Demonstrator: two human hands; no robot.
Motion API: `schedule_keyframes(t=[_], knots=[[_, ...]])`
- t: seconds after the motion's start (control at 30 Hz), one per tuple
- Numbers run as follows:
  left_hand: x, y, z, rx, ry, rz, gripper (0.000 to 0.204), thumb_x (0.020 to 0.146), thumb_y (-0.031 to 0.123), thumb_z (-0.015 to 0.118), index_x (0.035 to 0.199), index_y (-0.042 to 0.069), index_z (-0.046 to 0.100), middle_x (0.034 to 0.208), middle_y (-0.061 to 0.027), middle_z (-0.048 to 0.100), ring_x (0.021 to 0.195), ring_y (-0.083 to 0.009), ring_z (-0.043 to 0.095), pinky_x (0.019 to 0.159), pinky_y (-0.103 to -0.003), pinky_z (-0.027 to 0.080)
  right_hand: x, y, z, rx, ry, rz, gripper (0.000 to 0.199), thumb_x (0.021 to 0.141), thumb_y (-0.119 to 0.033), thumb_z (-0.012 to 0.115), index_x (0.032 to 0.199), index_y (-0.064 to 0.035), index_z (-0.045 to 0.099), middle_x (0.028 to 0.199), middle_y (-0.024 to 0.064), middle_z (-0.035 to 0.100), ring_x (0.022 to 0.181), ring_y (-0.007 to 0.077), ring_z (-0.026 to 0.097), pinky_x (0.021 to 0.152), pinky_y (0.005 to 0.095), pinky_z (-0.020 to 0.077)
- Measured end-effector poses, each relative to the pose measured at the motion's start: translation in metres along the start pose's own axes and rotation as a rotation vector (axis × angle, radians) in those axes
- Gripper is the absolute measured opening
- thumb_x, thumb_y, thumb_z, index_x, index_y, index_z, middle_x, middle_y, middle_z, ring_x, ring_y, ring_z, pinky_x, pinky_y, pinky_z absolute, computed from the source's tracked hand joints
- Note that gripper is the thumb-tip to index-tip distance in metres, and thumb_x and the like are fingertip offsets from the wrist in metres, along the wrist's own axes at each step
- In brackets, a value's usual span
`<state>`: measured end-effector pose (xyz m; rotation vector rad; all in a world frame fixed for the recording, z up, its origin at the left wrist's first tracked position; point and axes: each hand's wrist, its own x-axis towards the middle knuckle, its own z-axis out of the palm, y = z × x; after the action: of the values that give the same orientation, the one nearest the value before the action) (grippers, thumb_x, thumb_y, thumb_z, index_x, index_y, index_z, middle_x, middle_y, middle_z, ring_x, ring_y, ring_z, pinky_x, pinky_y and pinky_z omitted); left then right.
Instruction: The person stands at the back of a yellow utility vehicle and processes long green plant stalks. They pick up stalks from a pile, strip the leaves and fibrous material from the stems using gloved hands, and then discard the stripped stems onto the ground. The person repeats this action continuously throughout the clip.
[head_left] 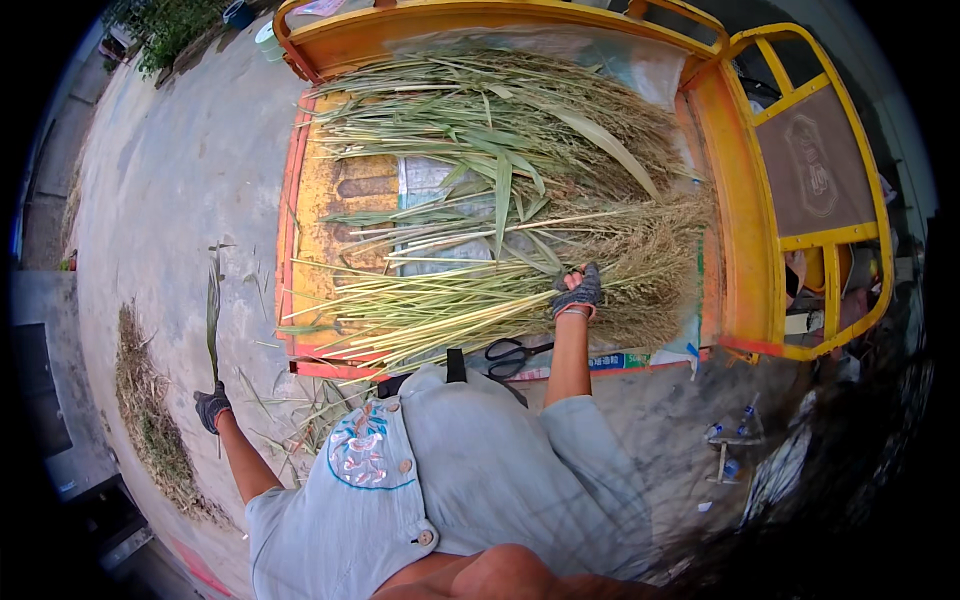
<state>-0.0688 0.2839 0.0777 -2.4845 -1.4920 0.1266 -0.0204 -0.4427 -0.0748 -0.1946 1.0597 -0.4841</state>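
My left hand (212, 408), in a dark fingerless glove, is out to the left over the concrete. It is closed on a long green leaf (213, 315) that stands up from the fist. My right hand (577, 292), gloved alike, is closed around a few pale stalks (500, 318) just below their feathery seed heads (645, 300). These stalks lie at the near side of an orange cart bed (320, 215), cut ends to the left. Beyond them rests a larger pile of similar stalks with leaves (450, 110). Black-handled scissors (507, 358) lie at the near edge of the bed, close to my body.
A yellow metal frame with a brown panel (812, 165) closes off the right end of the cart. Cut leaves (310, 415) litter the ground near my left side, and a heap of dry trimmings (150, 420) lies farther left. Bottles (735, 435) are at lower right.
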Motion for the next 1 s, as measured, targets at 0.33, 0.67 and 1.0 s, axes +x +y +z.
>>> schedule_keyframes(t=[0.33,0.67,1.0], knots=[[-0.109,0.274,0.030,-0.631,0.029,1.027,0.023,0.073,0.024,0.065,0.086,0.005,0.065,0.096,-0.0150,0.061,0.091,-0.0294,0.056,0.083,-0.037,0.044,-0.010,0.033,0.015,-0.115,0.113,0.116,0.014,0.083,-0.020,0.053,0.085,-0.0078,0.046,0.045,0.0000,0.033,0.035,0.0126,0.026,0.032,0.0258,0.0282],[-0.334,0.439,0.054,0.161,-0.541,1.582,0.035,0.068,0.030,0.066,0.100,0.017,0.062,0.103,-0.0152,0.058,0.097,-0.0306,0.055,0.081,-0.042,0.045,-0.014,0.031,0.012,-0.207,0.048,0.093,0.015,0.085,-0.025,0.053,0.090,-0.0109,0.051,0.044,-0.0013,0.033,0.036,0.0122,0.030,0.035,0.0267,0.0289],[-0.308,0.395,0.087,-0.153,-0.410,1.493,0.024,0.068,0.033,0.065,0.084,0.015,0.065,0.090,-0.0143,0.059,0.083,-0.0318,0.058,0.072,-0.042,0.048,-0.012,0.038,0.017,-0.125,0.000,0.161,0.019,0.086,-0.013,0.050,0.105,-0.0119,0.049,0.065,0.0036,0.052,0.047,0.0138,0.041,0.042,0.0284,0.0358]])
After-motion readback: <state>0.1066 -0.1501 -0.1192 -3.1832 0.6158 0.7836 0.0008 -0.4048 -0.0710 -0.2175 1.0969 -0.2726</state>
